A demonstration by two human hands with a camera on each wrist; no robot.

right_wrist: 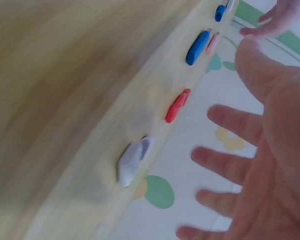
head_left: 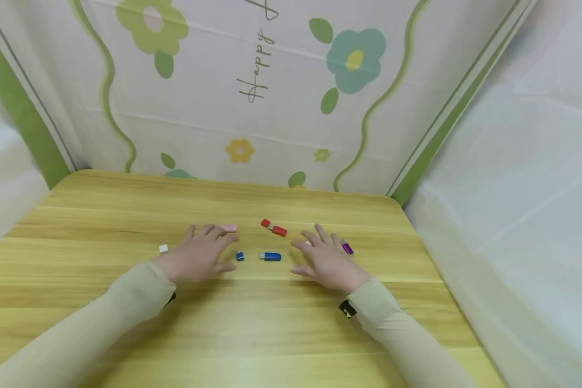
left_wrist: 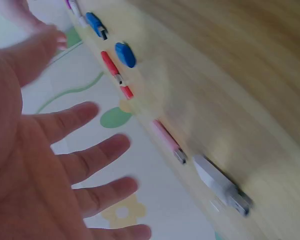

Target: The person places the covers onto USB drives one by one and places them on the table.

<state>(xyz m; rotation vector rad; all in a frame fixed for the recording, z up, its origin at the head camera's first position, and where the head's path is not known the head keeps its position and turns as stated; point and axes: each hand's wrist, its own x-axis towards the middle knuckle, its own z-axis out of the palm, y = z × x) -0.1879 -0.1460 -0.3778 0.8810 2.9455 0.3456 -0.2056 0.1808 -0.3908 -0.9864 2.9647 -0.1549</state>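
My left hand [head_left: 194, 257] hovers over the table with fingers spread and nothing held. Behind its fingertips lies a pink USB stick [head_left: 229, 228], and a blue cap [head_left: 240, 256] is just right of its thumb. In the left wrist view a white USB stick [left_wrist: 215, 176] with its metal plug bare lies below the fingers. My right hand [head_left: 331, 264], likewise spread and holding nothing, partly hides a white USB stick [right_wrist: 130, 165]. Right of its fingers is a purple USB stick [head_left: 347, 247]. Between the hands lie a blue USB stick [head_left: 271, 257] and a red one [head_left: 279, 230].
A red cap [head_left: 265, 222] sits at the red stick's plug end. Left of my left hand is a small white piece [head_left: 163, 248]. The wooden table [head_left: 252, 328] ends at a flowered cloth [head_left: 199, 102] behind; pale sheeting [head_left: 524, 215] hangs along the right side.
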